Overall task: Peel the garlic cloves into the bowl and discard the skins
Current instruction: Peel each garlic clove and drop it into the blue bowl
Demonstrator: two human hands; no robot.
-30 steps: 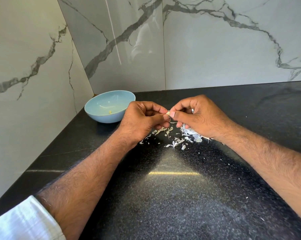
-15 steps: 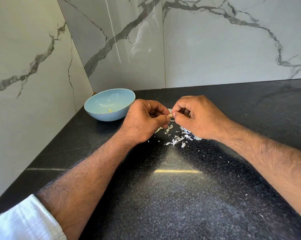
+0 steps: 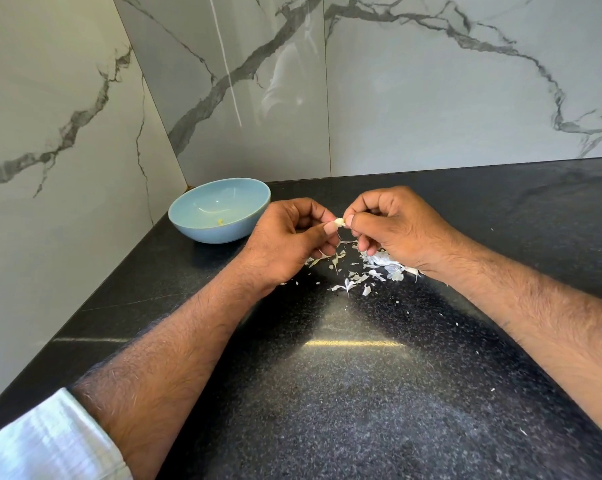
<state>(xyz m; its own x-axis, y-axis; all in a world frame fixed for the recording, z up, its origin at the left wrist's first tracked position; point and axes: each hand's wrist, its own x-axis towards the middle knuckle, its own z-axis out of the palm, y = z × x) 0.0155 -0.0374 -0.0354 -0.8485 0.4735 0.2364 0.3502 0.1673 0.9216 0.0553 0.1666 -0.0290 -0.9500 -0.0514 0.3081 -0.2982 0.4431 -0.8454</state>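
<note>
A small pale garlic clove (image 3: 339, 222) is pinched between the fingertips of my left hand (image 3: 289, 240) and my right hand (image 3: 393, 226), a little above the black counter. A thin strip of skin (image 3: 346, 241) hangs below the clove. Loose white garlic skins (image 3: 361, 271) lie scattered on the counter under and between both hands. A light blue bowl (image 3: 188, 220) stands to the left of my left hand, near the corner, with one small yellowish piece (image 3: 219, 221) inside.
The black speckled counter (image 3: 361, 393) runs toward me, with tiny skin flecks on its right side. Marble-patterned walls (image 3: 431, 98) close it at the back and the left. A white sleeve (image 3: 43, 441) covers my left upper forearm.
Both hands have lifted slightly and drawn a bit apart, so the clove now shows between the fingertips with a strip of skin hanging from it. The bowl has not moved.
</note>
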